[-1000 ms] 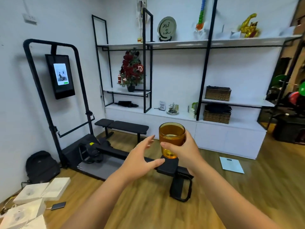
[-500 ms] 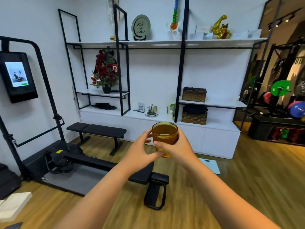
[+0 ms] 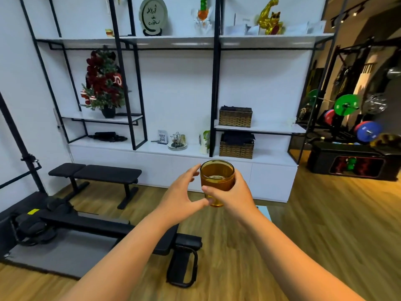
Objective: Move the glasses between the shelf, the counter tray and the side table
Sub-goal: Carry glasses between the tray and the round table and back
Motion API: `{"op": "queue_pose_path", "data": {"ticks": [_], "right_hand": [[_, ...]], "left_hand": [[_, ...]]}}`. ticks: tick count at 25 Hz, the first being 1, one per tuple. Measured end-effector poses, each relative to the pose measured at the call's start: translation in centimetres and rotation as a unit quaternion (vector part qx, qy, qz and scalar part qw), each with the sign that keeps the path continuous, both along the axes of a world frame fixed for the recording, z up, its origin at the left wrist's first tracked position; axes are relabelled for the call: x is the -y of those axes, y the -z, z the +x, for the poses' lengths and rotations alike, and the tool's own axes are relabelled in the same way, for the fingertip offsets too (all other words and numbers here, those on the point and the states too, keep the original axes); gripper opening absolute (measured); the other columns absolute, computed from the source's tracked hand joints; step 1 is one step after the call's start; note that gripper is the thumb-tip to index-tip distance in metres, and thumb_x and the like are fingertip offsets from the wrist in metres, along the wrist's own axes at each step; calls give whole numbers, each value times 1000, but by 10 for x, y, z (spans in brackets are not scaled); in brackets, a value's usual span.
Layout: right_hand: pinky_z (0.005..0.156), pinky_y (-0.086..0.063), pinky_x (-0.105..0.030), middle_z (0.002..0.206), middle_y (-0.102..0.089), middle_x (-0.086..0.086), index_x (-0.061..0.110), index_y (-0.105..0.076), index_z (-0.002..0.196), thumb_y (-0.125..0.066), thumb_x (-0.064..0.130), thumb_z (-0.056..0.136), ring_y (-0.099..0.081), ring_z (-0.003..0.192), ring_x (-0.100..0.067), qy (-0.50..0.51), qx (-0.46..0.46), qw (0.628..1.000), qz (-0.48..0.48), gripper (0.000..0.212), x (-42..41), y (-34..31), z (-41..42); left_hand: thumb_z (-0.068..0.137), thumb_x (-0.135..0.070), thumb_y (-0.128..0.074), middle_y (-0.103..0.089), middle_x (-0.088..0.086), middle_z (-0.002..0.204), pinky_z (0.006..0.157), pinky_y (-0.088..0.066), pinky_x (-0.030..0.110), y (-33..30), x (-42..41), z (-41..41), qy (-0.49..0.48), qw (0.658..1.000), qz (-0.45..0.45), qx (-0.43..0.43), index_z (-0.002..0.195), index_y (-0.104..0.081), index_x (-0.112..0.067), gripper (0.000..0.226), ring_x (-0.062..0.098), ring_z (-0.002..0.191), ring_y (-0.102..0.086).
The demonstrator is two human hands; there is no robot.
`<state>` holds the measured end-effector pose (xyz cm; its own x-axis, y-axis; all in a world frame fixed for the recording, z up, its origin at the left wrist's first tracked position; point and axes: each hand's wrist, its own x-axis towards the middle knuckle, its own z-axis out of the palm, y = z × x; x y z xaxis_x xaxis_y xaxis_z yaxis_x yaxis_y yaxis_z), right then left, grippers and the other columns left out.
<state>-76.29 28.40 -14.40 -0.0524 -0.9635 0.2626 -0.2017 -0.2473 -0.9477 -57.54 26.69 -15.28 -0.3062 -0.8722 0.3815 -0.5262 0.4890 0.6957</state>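
An amber glass [image 3: 217,179] is held upright in front of me, above the wooden floor. My right hand [image 3: 233,196] grips it from the right, thumb across its front. My left hand [image 3: 181,196] is at its left side with fingers spread; the fingertips reach the rim and the thumb touches the base. Ahead stands the black-framed white shelf [image 3: 258,128] over a white counter [image 3: 165,149]. A round tray [image 3: 178,146] with small glassware sits on that counter.
A black flat bench [image 3: 95,172] stands left of centre. A low black exercise machine [image 3: 108,227] lies on the floor below my arms. Two wicker baskets [image 3: 236,117] sit on the shelf. Weight plates and a rack [image 3: 347,105] fill the right side.
The view has swung right and moved closer to the shelf. My left hand has closed in from apart to touching the glass, which my right hand keeps holding.
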Motion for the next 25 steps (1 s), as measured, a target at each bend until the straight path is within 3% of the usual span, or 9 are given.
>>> {"op": "queue_pose_path", "data": {"ticks": [2, 6, 12, 19, 25], "right_hand": [[73, -52, -12, 124, -65, 13, 32, -52, 134, -96, 36, 70, -62, 113, -5, 12, -4, 1000, 5, 77, 44, 3, -15], [83, -55, -20, 124, -66, 13, 35, -53, 133, -98, 39, 66, -64, 115, -7, 34, 1, 999, 20, 80, 135, 2, -44], [92, -58, -32, 121, -63, 20, 43, -51, 128, -97, 43, 66, -62, 111, -5, 85, -5, 996, 38, 76, 251, -4, -102], [81, -55, -20, 124, -61, 18, 40, -47, 137, -95, 44, 68, -60, 112, -8, 93, 4, 995, 27, 84, 382, 1, -175], [94, -60, -36, 134, -58, 9, 37, -43, 146, -95, 51, 66, -58, 122, -17, 65, -24, 997, 36, 96, 510, 6, -239]], "left_hand": [[76, -59, -82, -47, -19, 152, 110, -46, 34, 3, 50, -13, 11, 1000, 9, -8, 158, -25, -48, 100, -1, 137, -45], [78, -53, -84, -49, -18, 148, 100, -42, 18, 4, 154, -39, 32, 998, 32, -32, 158, -26, -48, 99, 0, 134, -48], [80, -57, -81, -52, -20, 146, 108, -44, 28, 6, 293, -79, 60, 996, 51, -49, 156, -30, -50, 91, -2, 132, -50], [86, -54, -76, -52, -23, 145, 109, -45, 28, 17, 422, -138, 37, 998, 39, -32, 153, -36, -49, 78, -3, 130, -51], [82, -49, -83, -52, -29, 144, 108, -44, 25, 21, 520, -179, -21, 999, 12, -25, 150, -43, -51, 79, -8, 129, -51]]}}
